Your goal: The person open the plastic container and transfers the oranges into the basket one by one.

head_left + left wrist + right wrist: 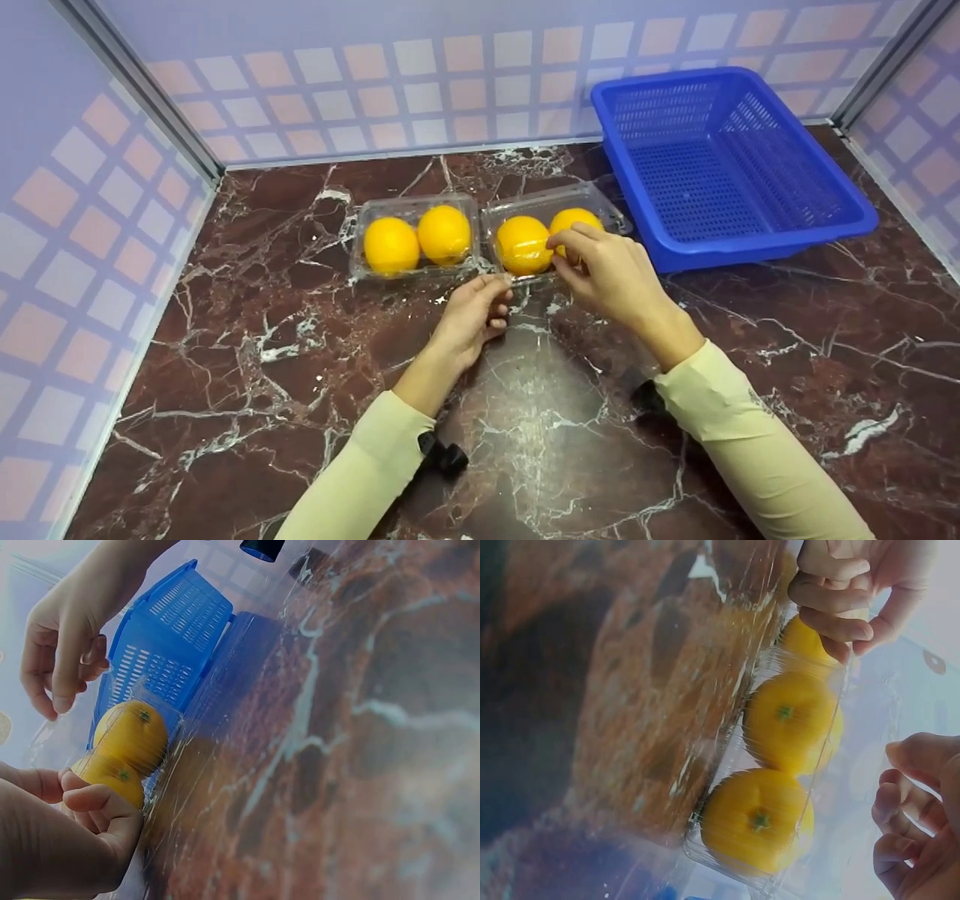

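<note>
Two clear plastic boxes stand side by side, each with two oranges. My left hand pinches the front left edge of the right clear plastic box between thumb and fingers. Over that box's front right part hovers my right hand, its fingers loosely bent and nothing seen between them. It partly covers one orange; the other orange sits to its left. In the right wrist view, the right hand is apart from the box wall. The left clear plastic box rests beside it, untouched.
A blue slatted basket stands at the back right, close to the right box. Tiled-pattern panels wall the back and both sides. Everything rests on a dark red marbled tabletop.
</note>
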Demonstrator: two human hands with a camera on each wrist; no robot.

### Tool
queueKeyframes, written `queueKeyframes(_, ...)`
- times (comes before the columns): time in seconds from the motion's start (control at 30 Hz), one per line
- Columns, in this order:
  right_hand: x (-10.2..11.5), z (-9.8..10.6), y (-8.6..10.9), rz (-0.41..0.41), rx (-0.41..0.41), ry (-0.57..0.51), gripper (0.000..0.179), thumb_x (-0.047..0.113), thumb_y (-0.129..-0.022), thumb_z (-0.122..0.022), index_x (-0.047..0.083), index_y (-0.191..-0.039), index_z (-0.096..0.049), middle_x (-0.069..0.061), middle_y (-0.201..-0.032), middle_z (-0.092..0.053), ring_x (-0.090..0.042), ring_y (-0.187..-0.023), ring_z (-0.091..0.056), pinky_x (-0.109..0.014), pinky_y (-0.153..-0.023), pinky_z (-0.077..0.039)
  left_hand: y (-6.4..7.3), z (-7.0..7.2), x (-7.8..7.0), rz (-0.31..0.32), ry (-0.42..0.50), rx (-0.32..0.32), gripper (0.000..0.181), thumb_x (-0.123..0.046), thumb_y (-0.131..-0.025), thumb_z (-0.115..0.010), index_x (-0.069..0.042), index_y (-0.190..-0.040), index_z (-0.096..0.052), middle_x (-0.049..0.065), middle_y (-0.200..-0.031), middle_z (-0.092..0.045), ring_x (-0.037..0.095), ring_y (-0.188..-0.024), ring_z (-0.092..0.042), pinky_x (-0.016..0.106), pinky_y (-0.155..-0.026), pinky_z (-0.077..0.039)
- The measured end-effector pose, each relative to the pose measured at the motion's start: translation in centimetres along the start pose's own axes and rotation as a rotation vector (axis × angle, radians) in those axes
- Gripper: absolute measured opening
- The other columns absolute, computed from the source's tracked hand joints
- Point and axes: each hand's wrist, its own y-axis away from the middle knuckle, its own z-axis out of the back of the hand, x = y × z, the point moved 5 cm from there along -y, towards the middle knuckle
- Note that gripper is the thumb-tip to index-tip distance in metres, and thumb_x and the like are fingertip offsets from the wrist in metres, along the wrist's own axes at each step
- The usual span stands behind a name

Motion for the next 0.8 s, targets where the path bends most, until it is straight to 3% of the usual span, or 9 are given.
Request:
queueKeyframes(0.2, 0.01, 0.59, -0.21, 0.000, -0.037, -0.021, 0.027, 0.011, -0.097, -0.072, 0.009, -0.124, -0.074, -0.008, -0.103, -0.076, -0.026, -0.067, -0.066, -0.041, -0.057, -0.054, 0.06, -0.12, -0.14, -0.015, -0.002, 0.010, 0.012, -0.011, -0.105, -0.061, -0.002, -0.113, -0.065, 0.000, -0.087, -0.057, 0.006, -0.065, -0.045, 0.013, -0.051, -0.038)
queueKeyframes(0.37, -0.10, 0.95, -0.23, -0.020, -0.060, -0.051, 0.030, 0.011, -0.099, -0.072, 0.011, -0.128, -0.074, -0.007, -0.098, -0.073, -0.023, -0.069, -0.066, -0.035, -0.056, -0.050, 0.10, -0.22, -0.09, -0.025, -0.007, 0.018, 0.015, -0.012, -0.106, -0.060, 0.000, -0.115, -0.063, -0.001, -0.085, -0.055, 0.005, -0.064, -0.044, 0.013, -0.050, -0.037)
queueKeyframes(0.67, -0.02, 0.80, -0.09, 0.005, -0.081, -0.051, 0.020, 0.011, -0.100, -0.069, 0.008, -0.119, -0.076, -0.008, -0.106, -0.076, -0.024, -0.073, -0.068, -0.036, -0.060, -0.053, 0.18, -0.08, 0.00, -0.016, -0.009, 0.010, 0.008, -0.014, -0.105, -0.062, -0.006, -0.105, -0.063, 0.000, -0.086, -0.055, 0.005, -0.063, -0.044, 0.013, -0.050, -0.038)
queueKeyframes(0.8, -0.03, 0.57, -0.07, 0.013, -0.069, -0.037, 0.017, 0.011, -0.099, -0.070, 0.007, -0.114, -0.077, -0.008, -0.094, -0.072, -0.027, -0.070, -0.068, -0.038, -0.059, -0.053, 0.15, -0.04, -0.03, -0.015, -0.014, 0.010, 0.013, -0.013, -0.106, -0.061, -0.002, -0.113, -0.062, 0.000, -0.086, -0.055, 0.005, -0.063, -0.043, 0.013, -0.050, -0.038)
